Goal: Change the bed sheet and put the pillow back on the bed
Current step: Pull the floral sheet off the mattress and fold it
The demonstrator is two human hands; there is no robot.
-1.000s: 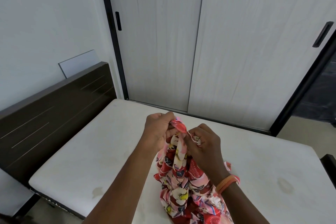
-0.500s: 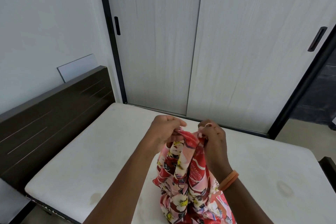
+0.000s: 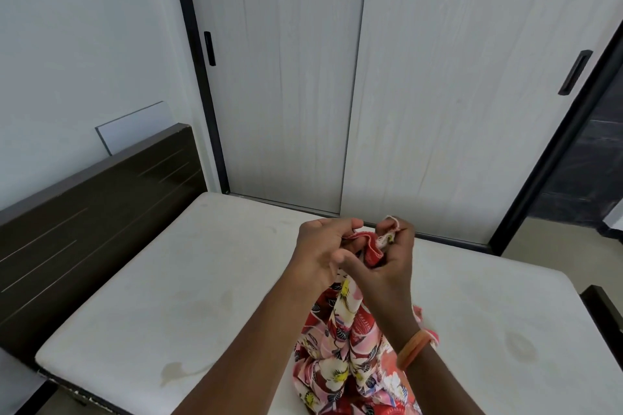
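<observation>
Compared with a second ago, the two hands stand a little higher over the mattress [image 3: 209, 283] and closer to its far edge, and the top hem of the floral bed sheet [image 3: 340, 344] is drawn up between them. The right hand's thumb, which lay over the cloth before, now points across beneath the left hand. The bunch of sheet below the wrists hangs much as it did.

The left hand [image 3: 323, 246] curls its fingers round a red fold of the hem. The right hand [image 3: 387, 259] pinches the pale, frayed edge of the same hem at its fingertips, just beside the left, with the two hands touching. From that grip the sheet falls in a gathered column and its lower part rests bunched on the near middle of the bare, stained mattress.

By count: one patterned sheet, two hands, one orange bracelet [image 3: 413, 349] on the right wrist, one mattress, one dark wooden headboard [image 3: 87, 212] at the left. Behind the bed stand two pale sliding wardrobe doors [image 3: 438, 94], each with one black recessed handle. One small white panel [image 3: 135, 126] sits on the wall above the headboard.
</observation>
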